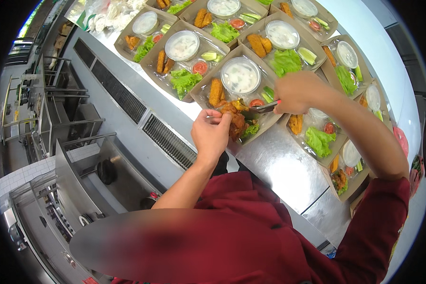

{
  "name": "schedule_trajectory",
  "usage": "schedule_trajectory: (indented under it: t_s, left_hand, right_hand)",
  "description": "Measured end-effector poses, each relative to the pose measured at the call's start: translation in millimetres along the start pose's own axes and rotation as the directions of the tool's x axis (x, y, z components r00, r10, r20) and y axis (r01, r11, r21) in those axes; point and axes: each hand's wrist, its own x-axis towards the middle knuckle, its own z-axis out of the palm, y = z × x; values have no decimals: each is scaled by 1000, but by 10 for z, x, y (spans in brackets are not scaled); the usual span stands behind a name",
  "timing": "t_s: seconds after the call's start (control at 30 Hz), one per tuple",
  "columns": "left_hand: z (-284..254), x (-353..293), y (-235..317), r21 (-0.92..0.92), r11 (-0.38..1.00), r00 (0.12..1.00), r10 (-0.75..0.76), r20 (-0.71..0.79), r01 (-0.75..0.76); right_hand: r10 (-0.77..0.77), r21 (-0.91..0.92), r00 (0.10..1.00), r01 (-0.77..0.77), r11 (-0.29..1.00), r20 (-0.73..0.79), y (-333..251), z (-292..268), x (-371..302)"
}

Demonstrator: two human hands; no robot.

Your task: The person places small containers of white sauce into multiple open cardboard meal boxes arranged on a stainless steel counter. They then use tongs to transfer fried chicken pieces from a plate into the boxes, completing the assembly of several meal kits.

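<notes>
My left hand (210, 136) is closed, thumb and fingers pinched at the edge of a piece of fried chicken (238, 124) over the near cardboard food box (270, 124). My right hand (293, 91) grips metal tongs (264, 108), whose tips reach to the top of the chicken. Inside this box are a round clear-lidded tub of white food (241, 75), a breaded stick (216, 92), cucumber pieces (268, 93) and a small red sauce cup (256, 102). Lettuce (252, 130) shows partly behind the chicken. My left fingertips are partly hidden by the chicken.
Several similar open boxes stand close around, such as one at the left (149, 71) and one at the right (296, 135). A box at the lower right holds chicken (340, 180). The steel table's edge (288, 165) is near my body. White plastic bags (111, 19) lie at the far left.
</notes>
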Motion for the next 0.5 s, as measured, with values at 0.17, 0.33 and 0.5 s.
schedule_trajectory:
  t_s: [0.17, 0.33, 0.5]
  left_hand:
    - [26, -22, -33, 272, 940, 979, 203, 37, -205]
    - [-325, 0, 195, 575, 616, 843, 398, 362, -538]
    - [-470, 98, 242, 572, 535, 782, 467, 414, -622]
  right_hand:
    - [64, -36, 994, -61, 997, 90, -211, -168, 15]
    - [45, -170, 999, -40, 985, 27, -403, -221, 1]
    - [61, -179, 998, -63, 982, -19, -412, -277, -143]
